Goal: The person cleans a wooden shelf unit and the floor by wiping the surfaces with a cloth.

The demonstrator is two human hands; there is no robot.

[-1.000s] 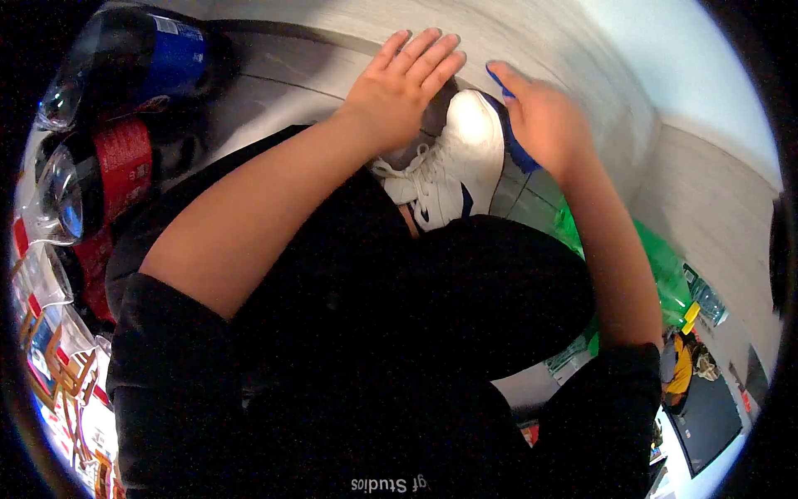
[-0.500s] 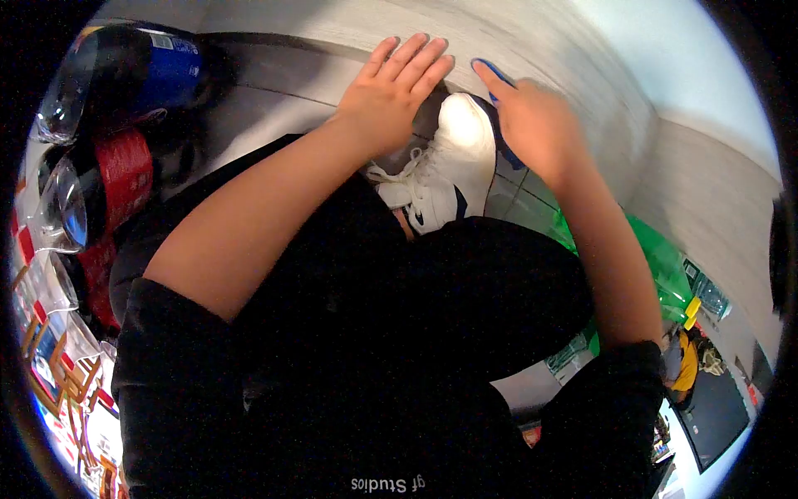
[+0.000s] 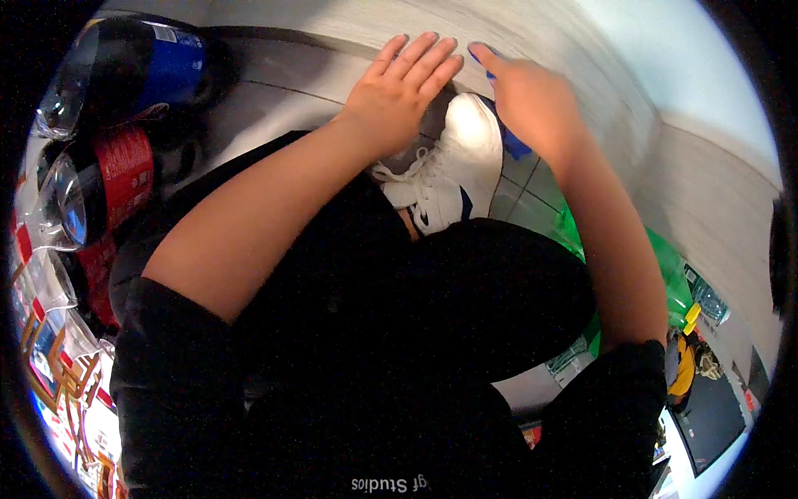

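My left hand (image 3: 392, 98) lies with its fingers stretched and slightly spread against the pale wood-grain panel (image 3: 332, 21). To its right, my right hand (image 3: 536, 108) is closed on a blue cloth (image 3: 516, 148), pressing it to the same panel. Bits of the cloth show at the fingertips and below the palm; the rest is hidden under the hand. Between the two hands is a white shoe (image 3: 472, 133) with laces and a dark stripe, worn on my foot on the tiled floor.
Large dark bottles with a blue label (image 3: 176, 62) and a red label (image 3: 125, 170) lie at the left. Green plastic bottles (image 3: 665, 262) sit by my right forearm. A dark flat panel (image 3: 711, 424) is at lower right. The wood panel meets another at a corner.
My right hand has slid a little upward along the panel with the blue cloth. My left hand stays spread on the panel, shifted very slightly right in view.
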